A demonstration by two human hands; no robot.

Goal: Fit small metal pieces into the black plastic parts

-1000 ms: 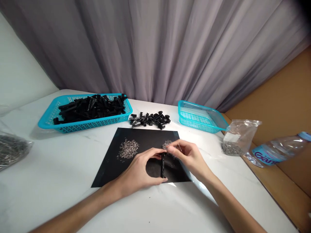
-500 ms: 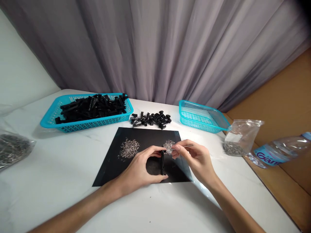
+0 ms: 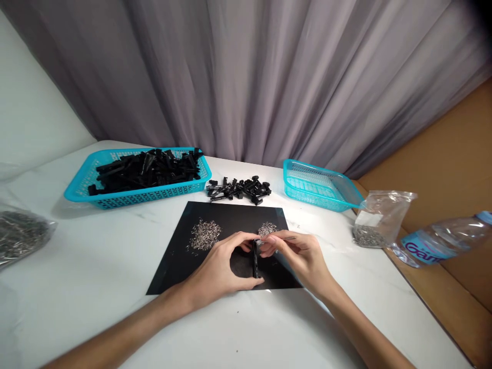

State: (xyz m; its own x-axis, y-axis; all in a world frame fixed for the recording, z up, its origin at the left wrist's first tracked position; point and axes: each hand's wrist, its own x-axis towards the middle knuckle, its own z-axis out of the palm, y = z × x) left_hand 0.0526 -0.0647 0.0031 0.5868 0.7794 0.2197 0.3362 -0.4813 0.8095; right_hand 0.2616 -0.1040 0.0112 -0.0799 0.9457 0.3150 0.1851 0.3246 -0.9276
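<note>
Thumb and fingertips of my left hand (image 3: pixel 221 264) grip the two ends of a narrow black plastic part (image 3: pixel 255 260), which stands on end above the mat. My right hand (image 3: pixel 298 253) is closed in a pinch around a thin silvery metal tool (image 3: pixel 290 238), mostly covered by the fingers. Its fingertips are close beside the upper end of the black part; whether they touch it is hidden. Underneath lies a black mat (image 3: pixel 169 269) bearing a left pile of small metal pins (image 3: pixel 205 236) and a right pile of tiny metal pieces (image 3: pixel 266 228), partly behind my right hand.
A blue basket (image 3: pixel 138 197) full of black parts stands at back left. Loose black pieces (image 3: pixel 238 189) lie behind the mat, near another blue basket (image 3: pixel 323 192). Bags of metal pieces (image 3: pixel 23 236) (image 3: pixel 372 233) sit at both sides, a water bottle (image 3: pixel 442 241) at right.
My right hand has shifted slightly left and turned, bringing its fingertips nearer the black part's upper end. More of the tool is covered now. My left hand is almost still.
</note>
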